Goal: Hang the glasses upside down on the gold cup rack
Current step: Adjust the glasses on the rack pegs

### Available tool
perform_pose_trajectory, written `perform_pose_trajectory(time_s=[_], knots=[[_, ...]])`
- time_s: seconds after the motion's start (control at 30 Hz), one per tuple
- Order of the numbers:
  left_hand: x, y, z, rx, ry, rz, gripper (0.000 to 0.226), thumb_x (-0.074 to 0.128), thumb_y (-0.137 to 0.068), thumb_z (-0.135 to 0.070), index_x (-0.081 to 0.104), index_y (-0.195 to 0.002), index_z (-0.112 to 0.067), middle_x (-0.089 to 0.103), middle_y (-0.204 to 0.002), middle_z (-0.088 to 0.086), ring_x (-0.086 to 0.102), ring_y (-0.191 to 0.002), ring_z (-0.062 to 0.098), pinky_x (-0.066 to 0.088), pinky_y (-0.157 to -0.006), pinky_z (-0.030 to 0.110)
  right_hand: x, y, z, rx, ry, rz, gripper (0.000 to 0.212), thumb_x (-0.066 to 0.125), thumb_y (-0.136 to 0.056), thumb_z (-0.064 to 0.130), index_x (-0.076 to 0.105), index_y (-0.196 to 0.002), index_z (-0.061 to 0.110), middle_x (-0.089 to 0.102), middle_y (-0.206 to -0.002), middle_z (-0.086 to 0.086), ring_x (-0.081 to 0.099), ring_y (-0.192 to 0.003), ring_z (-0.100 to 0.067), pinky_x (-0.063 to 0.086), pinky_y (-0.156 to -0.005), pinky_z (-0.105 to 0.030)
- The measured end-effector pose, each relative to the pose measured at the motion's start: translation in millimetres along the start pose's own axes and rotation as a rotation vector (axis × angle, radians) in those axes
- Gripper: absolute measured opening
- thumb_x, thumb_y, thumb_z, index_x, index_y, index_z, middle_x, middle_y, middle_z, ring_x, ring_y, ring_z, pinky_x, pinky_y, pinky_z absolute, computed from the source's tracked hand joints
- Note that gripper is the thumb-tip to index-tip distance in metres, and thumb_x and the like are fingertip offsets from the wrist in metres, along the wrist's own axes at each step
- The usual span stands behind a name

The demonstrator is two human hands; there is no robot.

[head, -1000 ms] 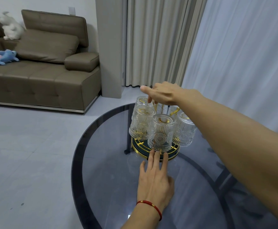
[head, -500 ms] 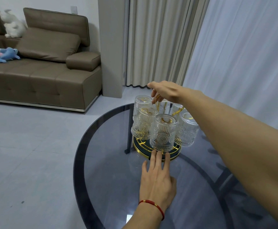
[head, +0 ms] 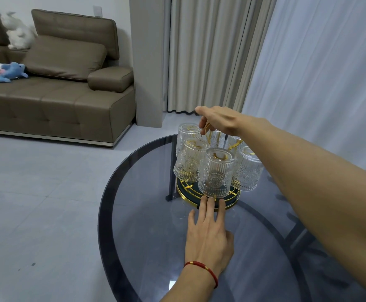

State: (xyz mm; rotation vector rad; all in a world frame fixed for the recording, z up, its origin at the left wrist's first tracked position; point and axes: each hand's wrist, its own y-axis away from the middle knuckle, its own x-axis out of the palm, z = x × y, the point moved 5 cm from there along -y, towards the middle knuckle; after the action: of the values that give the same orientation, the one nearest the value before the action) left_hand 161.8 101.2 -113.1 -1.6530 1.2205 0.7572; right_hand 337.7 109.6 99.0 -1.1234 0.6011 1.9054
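The gold cup rack stands on a round dark glass table, its round gold-rimmed base showing under the cups. Several ribbed clear glasses hang upside down on it; the nearest glass faces me, another glass hangs to its left and one glass to its right. My right hand reaches over the top and pinches the rack's gold loop handle. Flat on the table lies my left hand, fingers spread, fingertips touching the base's front rim. A red string bracelet circles that wrist.
A brown sofa with plush toys stands at the left across grey floor tiles. Beige curtains and white sheer curtains hang behind the table. The table's dark rim curves near me at the left.
My right hand has shifted slightly right and closed its fingers onto the rack's top loop. The left hand stays at the base; the view has drifted a little.
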Motion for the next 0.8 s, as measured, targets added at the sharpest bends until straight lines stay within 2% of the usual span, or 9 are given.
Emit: perform_pose_trajectory(time_s=[0.13,0.27,0.37,0.43,0.5,0.57,0.63,0.7,0.8], knots=[[-2,0,-1,-0.001,0.005,-0.019,0.071,0.039,-0.087,-0.029,0.026,-0.156,-0.02,0.025,-0.164,0.009,0.01,-0.154,0.027,0.025,-0.119,0.054,1,0,0,-0.019,0.002,-0.025,0.071,0.02,-0.097,0.063,0.065,-0.117,0.011,0.078,-0.096,-0.003,0.064,-0.101,-0.023,0.045,-0.096,-0.045],[-3,0,-1,-0.004,-0.003,-0.018,0.072,0.038,-0.086,-0.029,0.025,-0.156,-0.021,0.023,-0.165,0.008,0.008,-0.154,0.026,0.022,-0.12,0.051,-2,8,3,-0.07,0.01,-0.108,0.061,0.024,-0.103,0.054,0.061,-0.118,0.008,0.075,-0.095,-0.007,0.065,-0.101,-0.029,0.047,-0.09,-0.046],[-3,0,-1,-0.003,0.001,-0.01,0.071,0.04,-0.087,-0.028,0.025,-0.157,-0.02,0.024,-0.165,0.008,0.008,-0.155,0.026,0.023,-0.12,0.052,-14,20,12,-0.167,0.116,-0.319,0.041,0.04,-0.103,0.04,0.063,-0.113,0.009,0.074,-0.103,-0.008,0.067,-0.096,-0.031,0.054,-0.089,-0.048],[-2,0,0,-0.004,0.005,0.0,0.071,0.041,-0.089,-0.028,0.025,-0.157,-0.02,0.023,-0.165,0.009,0.008,-0.155,0.027,0.023,-0.12,0.054,-22,38,20,-0.278,0.136,-0.516,0.026,0.049,-0.099,0.029,0.066,-0.108,0.012,0.073,-0.095,-0.002,0.069,-0.088,-0.023,0.056,-0.081,-0.041],[0,0,1,-0.003,0.008,0.014,0.07,0.042,-0.092,-0.029,0.023,-0.158,-0.02,0.021,-0.166,0.009,0.006,-0.155,0.028,0.02,-0.122,0.055,-25,60,28,-0.384,0.154,-0.65,0.02,0.052,-0.095,0.024,0.069,-0.098,0.013,0.071,-0.079,0.001,0.067,-0.074,-0.019,0.054,-0.07,-0.034],[1,0,1,0.003,0.0,0.027,0.07,0.042,-0.094,-0.029,0.018,-0.159,-0.02,0.018,-0.167,0.009,0.002,-0.156,0.028,0.017,-0.123,0.054,-19,75,34,-0.417,0.25,-0.625,0.021,0.053,-0.093,0.029,0.069,-0.088,0.015,0.069,-0.071,0.002,0.065,-0.067,-0.019,0.055,-0.066,-0.034],[2,0,0,0.006,-0.013,0.033,0.071,0.042,-0.095,-0.029,0.014,-0.16,-0.02,0.015,-0.168,0.009,-0.001,-0.156,0.027,0.016,-0.123,0.054,-2,79,35,-0.353,0.393,-0.452,0.027,0.053,-0.093,0.04,0.067,-0.09,0.017,0.071,-0.077,0.0,0.067,-0.072,-0.021,0.058,-0.071,-0.037],[3,0,0,0.005,-0.024,0.043,0.071,0.041,-0.097,-0.029,0.01,-0.16,-0.021,0.011,-0.168,0.009,-0.004,-0.156,0.027,0.016,-0.123,0.054,14,76,30,-0.25,0.584,-0.32,0.048,0.051,-0.091,0.063,0.063,-0.103,0.017,0.07,-0.089,0.0,0.065,-0.083,-0.023,0.055,-0.076,-0.038],[3,-1,0,0.0,-0.036,0.046,0.071,0.04,-0.097,-0.03,0.008,-0.159,-0.022,0.009,-0.168,0.008,-0.004,-0.155,0.026,0.015,-0.123,0.054,31,72,26,-0.161,0.75,-0.272,0.084,0.051,-0.076,0.089,0.053,-0.118,0.016,0.057,-0.09,0.0,0.053,-0.084,-0.024,0.04,-0.076,-0.04]])
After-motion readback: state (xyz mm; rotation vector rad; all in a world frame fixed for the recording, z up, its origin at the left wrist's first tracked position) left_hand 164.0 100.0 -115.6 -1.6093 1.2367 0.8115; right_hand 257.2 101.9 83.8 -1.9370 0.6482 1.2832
